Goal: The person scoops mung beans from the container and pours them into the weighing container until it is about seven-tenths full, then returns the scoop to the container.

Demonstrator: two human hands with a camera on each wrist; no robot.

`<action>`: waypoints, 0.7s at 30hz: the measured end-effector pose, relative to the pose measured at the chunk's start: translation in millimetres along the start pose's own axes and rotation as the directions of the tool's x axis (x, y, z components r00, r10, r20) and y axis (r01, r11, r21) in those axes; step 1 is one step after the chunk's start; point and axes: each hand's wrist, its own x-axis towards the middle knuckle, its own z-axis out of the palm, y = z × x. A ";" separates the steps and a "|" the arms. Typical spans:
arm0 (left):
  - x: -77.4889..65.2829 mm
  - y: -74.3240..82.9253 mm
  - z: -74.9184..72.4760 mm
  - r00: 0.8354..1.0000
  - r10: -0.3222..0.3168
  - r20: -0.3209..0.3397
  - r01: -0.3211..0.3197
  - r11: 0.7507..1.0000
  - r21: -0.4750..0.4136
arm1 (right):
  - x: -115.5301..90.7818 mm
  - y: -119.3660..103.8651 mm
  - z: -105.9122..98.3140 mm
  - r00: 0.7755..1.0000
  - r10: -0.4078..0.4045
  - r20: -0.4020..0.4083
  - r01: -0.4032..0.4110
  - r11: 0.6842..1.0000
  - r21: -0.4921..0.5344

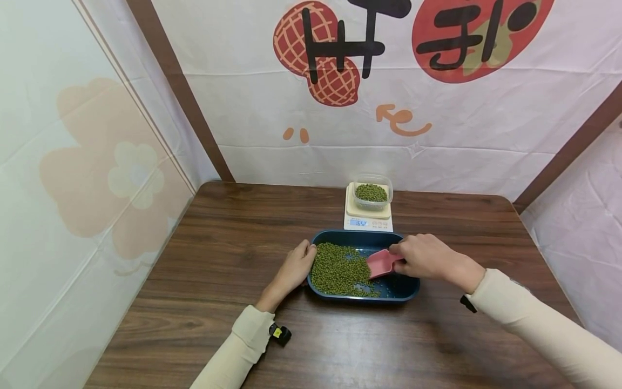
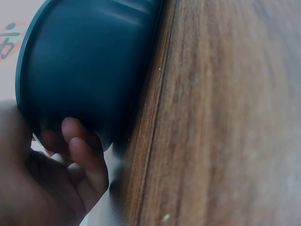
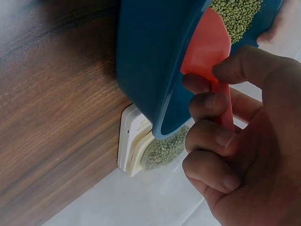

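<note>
A dark blue oblong tub [image 1: 335,296] of green mung beans [image 1: 340,270] stands on the table, with the beans heaped toward its left side. At that left end my left hand [image 1: 295,266] holds the tub, thumb at the rim and fingers bent against the outer wall [image 2: 89,61]. My right hand [image 1: 423,256] grips the handle of a pink scoop [image 1: 381,263] inside the tub, with the scoop's front edge against the beans. In the right wrist view, the fingers wrap around the scoop's handle [image 3: 225,106] and the thumb presses near its base.
Just behind the tub is a white kitchen scale [image 1: 381,223] with a lit display. A clear plastic container [image 1: 389,195] holding mung beans sits on it. The brown wooden table [image 1: 233,243] meets a printed cloth wall [image 1: 291,162] at the back.
</note>
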 end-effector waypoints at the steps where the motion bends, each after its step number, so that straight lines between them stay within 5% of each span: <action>1: -0.1 0.2 0.0 1.000 0.000 0.000 0.000 1.000 0.001 | 0.7 -0.3 0.4 1.000 -0.001 -0.003 0.001 1.000 0.003; 21: 1.2 7.4 -6.1 1.000 0.011 -0.001 -0.011 0.997 0.070 | 8.7 -6.6 1.7 1.000 -0.017 -0.003 0.017 0.999 0.035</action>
